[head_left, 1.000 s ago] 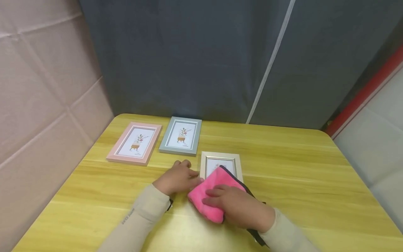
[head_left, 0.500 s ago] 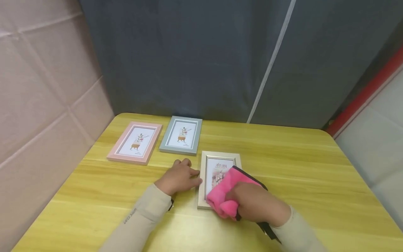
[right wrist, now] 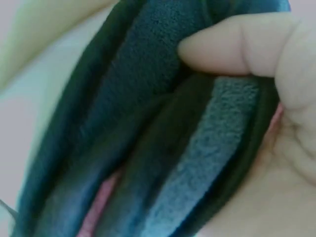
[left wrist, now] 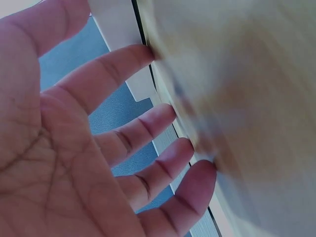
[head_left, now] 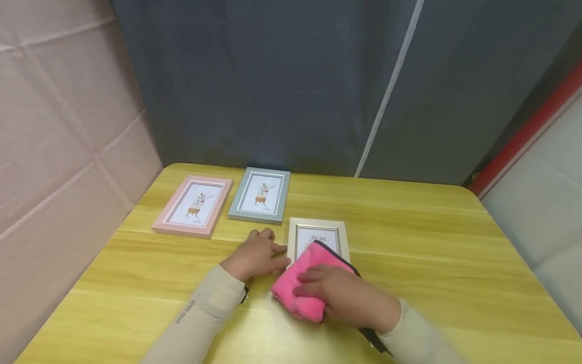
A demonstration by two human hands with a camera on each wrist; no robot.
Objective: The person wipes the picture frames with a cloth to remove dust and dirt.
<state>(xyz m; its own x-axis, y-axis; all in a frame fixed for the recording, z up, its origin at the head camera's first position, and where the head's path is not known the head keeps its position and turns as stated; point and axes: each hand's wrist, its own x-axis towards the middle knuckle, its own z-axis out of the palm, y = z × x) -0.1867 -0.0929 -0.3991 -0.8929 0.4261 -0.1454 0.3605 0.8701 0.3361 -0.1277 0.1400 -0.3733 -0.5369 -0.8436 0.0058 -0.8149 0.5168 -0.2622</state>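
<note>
A cream picture frame [head_left: 317, 222] lies flat on the wooden table [head_left: 423, 242], its print upside down in the head view. Across its lower part spreads a folded pink cloth [head_left: 295, 285] with dark edging, which hides that end of the frame. My right hand [head_left: 352, 296] grips the cloth; the right wrist view shows the thumb pressing on its dark folds [right wrist: 197, 148]. On the frame's left side, my left hand [head_left: 254, 255] rests with its thumb and index finger at the edge. In the left wrist view its fingertips [left wrist: 180, 148] touch the table.
Farther back on the left lie a pink picture frame [head_left: 182, 203] and a grey-blue picture frame [head_left: 283, 197], both with a plant print. A dark curtain [head_left: 273, 86] hangs behind the table, with pale walls at either side.
My right hand slid the cloth rightward over the cream frame, uncovering more of the print, then back left and down over its lower part. My left hand has stayed at the frame's edge.
</note>
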